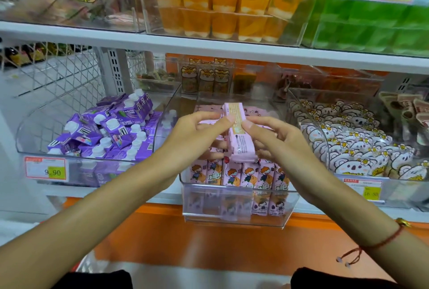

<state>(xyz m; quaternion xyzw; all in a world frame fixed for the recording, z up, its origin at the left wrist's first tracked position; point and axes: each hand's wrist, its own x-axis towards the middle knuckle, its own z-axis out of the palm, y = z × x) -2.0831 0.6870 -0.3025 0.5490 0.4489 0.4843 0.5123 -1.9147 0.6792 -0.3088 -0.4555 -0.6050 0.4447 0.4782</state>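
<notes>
Two bare hands meet over the clear plastic bin (236, 220) at the middle of the lower shelf, and between them they hold a pink rectangular wrapped snack pack (240, 142). The pack sits just above the bin, tilted, its printed back facing up and its far end pointing toward the back of the bin. The left hand (197, 133) pinches the pack's left edge, its fingers (220, 125) curled in narrow against the wrapper. The right hand (276, 140) grips the opposite edge, thumb on top and the other fingers curled beneath.

Inside the bin, below the pack, more pink packs with a cartoon child (232, 175) stand upright in a row against the front wall. Left of the bin lies a heap of purple drink cartons with white caps (111, 130) in a clear tray of their own, with a 9.90 price label (46, 169) on its front. Right of the bin, white koala-printed packets (348, 147) are stacked in rows. On the shelf above the bin stand orange jelly cups (220, 10). A red string bracelet (383, 241) circles the right wrist.
</notes>
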